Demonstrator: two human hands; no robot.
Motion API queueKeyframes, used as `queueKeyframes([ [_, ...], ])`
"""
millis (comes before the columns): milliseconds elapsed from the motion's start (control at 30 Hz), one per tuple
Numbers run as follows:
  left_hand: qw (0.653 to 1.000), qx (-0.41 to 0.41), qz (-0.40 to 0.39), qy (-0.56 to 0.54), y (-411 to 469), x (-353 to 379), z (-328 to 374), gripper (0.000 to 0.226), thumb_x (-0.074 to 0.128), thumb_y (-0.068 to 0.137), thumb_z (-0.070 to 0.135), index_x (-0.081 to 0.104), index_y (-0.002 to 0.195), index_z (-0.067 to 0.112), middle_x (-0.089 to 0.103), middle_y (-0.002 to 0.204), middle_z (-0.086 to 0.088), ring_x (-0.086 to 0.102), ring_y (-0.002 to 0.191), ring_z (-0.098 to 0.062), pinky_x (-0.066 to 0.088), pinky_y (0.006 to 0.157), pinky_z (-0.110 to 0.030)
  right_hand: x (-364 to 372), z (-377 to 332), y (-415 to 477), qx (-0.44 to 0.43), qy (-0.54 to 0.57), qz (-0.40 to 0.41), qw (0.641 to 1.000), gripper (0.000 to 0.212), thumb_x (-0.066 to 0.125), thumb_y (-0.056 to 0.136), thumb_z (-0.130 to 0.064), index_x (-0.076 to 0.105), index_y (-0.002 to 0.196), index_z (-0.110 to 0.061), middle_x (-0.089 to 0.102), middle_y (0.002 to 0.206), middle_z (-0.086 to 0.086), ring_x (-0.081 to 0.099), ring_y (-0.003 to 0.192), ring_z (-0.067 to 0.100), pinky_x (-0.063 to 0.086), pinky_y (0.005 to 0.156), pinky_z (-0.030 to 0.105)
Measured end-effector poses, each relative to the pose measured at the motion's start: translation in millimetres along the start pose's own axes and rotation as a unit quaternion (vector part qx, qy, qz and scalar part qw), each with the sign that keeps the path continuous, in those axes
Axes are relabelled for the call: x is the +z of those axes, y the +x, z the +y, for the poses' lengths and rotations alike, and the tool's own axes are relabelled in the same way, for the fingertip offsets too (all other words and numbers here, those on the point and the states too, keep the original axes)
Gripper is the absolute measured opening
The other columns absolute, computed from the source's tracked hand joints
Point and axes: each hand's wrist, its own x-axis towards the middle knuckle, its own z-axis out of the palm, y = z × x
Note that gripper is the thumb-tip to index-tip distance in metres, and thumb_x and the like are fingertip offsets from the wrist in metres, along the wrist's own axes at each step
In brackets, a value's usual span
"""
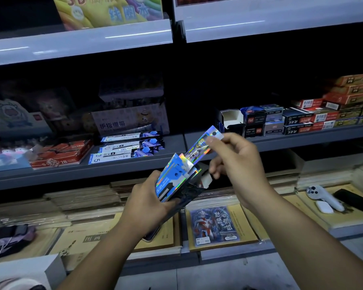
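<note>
Pinching a shiny pack (199, 147) by its top end, the right hand (238, 164) holds it just above the open box (188, 191); the left hand (147, 200) grips that box, fingers curled, before the shelf's (92, 171) front edge.

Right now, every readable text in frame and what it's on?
"3D": colourful box, top shelf.
"2B": red box, middle shelf.
"5": blue-white pack beside it.
"护指绷带": white carton behind.
Too blurred to read: holographic pack in right hand, open box in left hand, small boxes at right.
</note>
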Motion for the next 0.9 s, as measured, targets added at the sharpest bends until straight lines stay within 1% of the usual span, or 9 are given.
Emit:
queueKeyframes([
  [67,1.000,0.004,0.006,0.009,0,-1,0,0.046,0.091,0.070,0.033,0.058,0.102,0.036,0.071,0.080,0.021,0.067,0.071,0.001,0.059,0.068,-0.033,3,3,-3,0.019,-0.009,-0.033,0.999,0.013,0.071,0.095,-0.017,0.069,0.090,-0.005,0.063,0.080,0.032,0.054,0.050,0.029,0.042,0.046,0.035],
  [100,1.000,0.005,0.008,0.010,0,-1,0,0.046,0.091,0.070,0.033,0.058,0.102,0.036,0.071,0.080,0.020,0.067,0.072,0.002,0.058,0.069,-0.030,3,4,-4,0.022,-0.010,-0.037,0.999,0.012,0.071,0.095,-0.016,0.070,0.091,-0.004,0.063,0.080,0.035,0.054,0.051,0.031,0.043,0.047,0.036],
  [167,1.000,0.003,0.009,0.009,1,-2,0,0.046,0.091,0.070,0.034,0.058,0.102,0.036,0.072,0.081,0.018,0.067,0.073,0.000,0.057,0.068,-0.029,4,4,-4,0.011,0.004,-0.011,1.000,0.013,0.069,0.096,-0.012,0.070,0.093,0.000,0.059,0.074,0.032,0.058,0.051,0.031,0.046,0.046,0.034],
  [267,1.000,-0.013,0.013,0.009,4,-4,-6,0.045,0.091,0.071,0.034,0.057,0.101,0.035,0.072,0.082,0.014,0.067,0.072,-0.002,0.056,0.067,-0.029,1,-2,3,-0.006,0.047,0.087,0.995,0.018,0.063,0.099,-0.007,0.060,0.096,0.011,0.050,0.072,0.021,0.062,0.046,0.021,0.049,0.042,0.029],
  [433,0.998,-0.035,0.039,-0.015,10,-10,-17,0.043,0.091,0.072,0.024,0.060,0.101,0.028,0.073,0.085,0.010,0.068,0.078,-0.008,0.054,0.069,-0.029,-13,-5,11,-0.027,0.068,0.173,0.982,0.013,0.058,0.099,-0.004,0.057,0.086,-0.003,0.050,0.065,0.017,0.067,0.046,0.021,0.053,0.043,0.028],
  [567,0.994,-0.053,0.048,-0.079,12,-13,-19,0.049,0.093,0.071,0.021,0.064,0.110,0.029,0.075,0.097,0.013,0.070,0.089,-0.006,0.056,0.080,-0.031,-15,0,11,-0.020,0.051,0.184,0.981,0.017,0.058,0.099,-0.004,0.058,0.083,-0.006,0.051,0.070,0.018,0.071,0.051,0.026,0.057,0.048,0.031],
  [667,0.991,-0.057,0.047,-0.113,13,-14,-18,0.054,0.095,0.069,0.020,0.065,0.112,0.031,0.077,0.097,0.015,0.071,0.088,-0.002,0.053,0.076,-0.024,-14,1,9,-0.033,0.028,0.178,0.983,0.018,0.058,0.101,-0.005,0.061,0.083,-0.008,0.055,0.069,0.019,0.072,0.054,0.027,0.060,0.051,0.034],
  [800,0.991,-0.053,0.044,-0.111,12,-11,-18,0.054,0.096,0.067,0.016,0.065,0.108,0.032,0.074,0.090,0.026,0.070,0.082,0.003,0.052,0.073,-0.022,-8,0,6,-0.045,0.015,0.172,0.984,0.017,0.059,0.100,-0.006,0.062,0.084,-0.007,0.061,0.076,0.025,0.074,0.058,0.030,0.061,0.053,0.034],
  [900,0.991,-0.053,0.044,-0.112,12,-11,-19,0.056,0.096,0.067,0.017,0.064,0.109,0.034,0.074,0.090,0.026,0.070,0.084,0.003,0.054,0.074,-0.022,-6,-2,4,-0.059,0.005,0.177,0.982,0.019,0.059,0.100,-0.006,0.063,0.082,-0.009,0.065,0.073,0.020,0.075,0.060,0.031,0.061,0.055,0.035],
])
